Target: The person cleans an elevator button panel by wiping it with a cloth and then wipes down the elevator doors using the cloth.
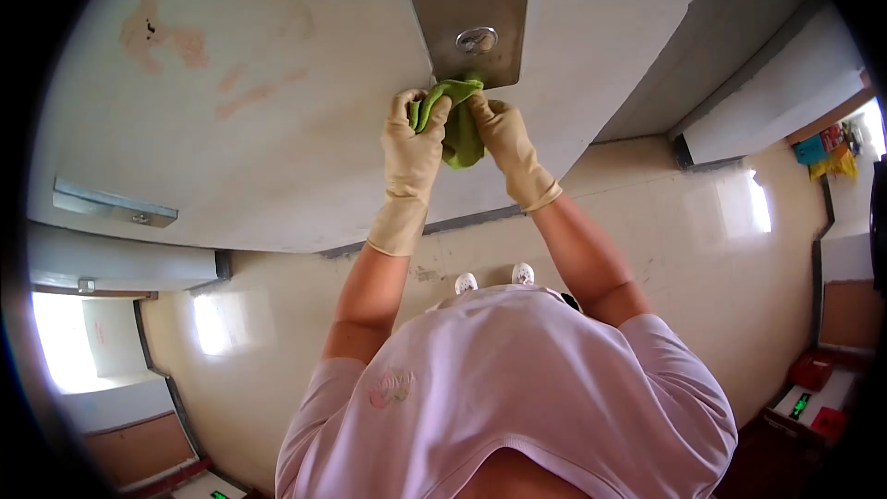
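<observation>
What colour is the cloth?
The cloth is green, seen best in the head view.

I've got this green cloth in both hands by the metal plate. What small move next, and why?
Probably ease the green cloth up onto the metal plate, toward the round fitting. Your left hand and right hand both grip it, its top is already at the plate's lower edge, and most of it hangs below.
</observation>
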